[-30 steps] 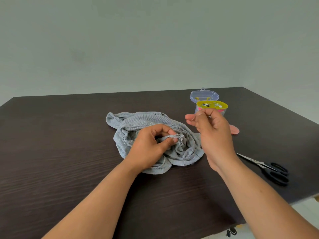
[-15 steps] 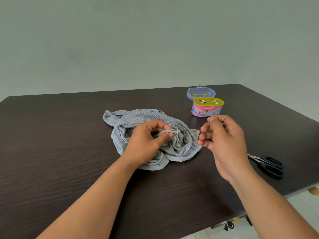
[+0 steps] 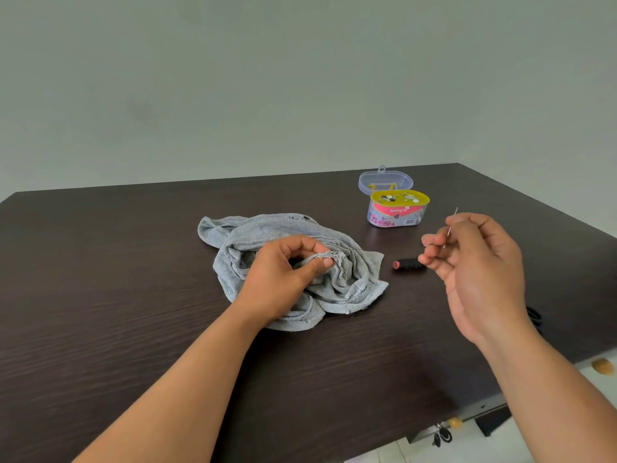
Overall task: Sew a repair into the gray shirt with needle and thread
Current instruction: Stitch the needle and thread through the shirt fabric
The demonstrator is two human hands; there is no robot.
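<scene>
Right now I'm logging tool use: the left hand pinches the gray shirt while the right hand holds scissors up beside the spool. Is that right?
Not quite. The right hand holds a needle, not scissors, as the head view shows. The rest stands: the left hand pinches the gray shirt, and the spool lies beside the right hand.

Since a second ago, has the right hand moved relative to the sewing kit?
Yes. The right hand was in front of the sewing kit, covering it; now it sits to the kit's right and nearer the camera, needle pinched upright.
</scene>
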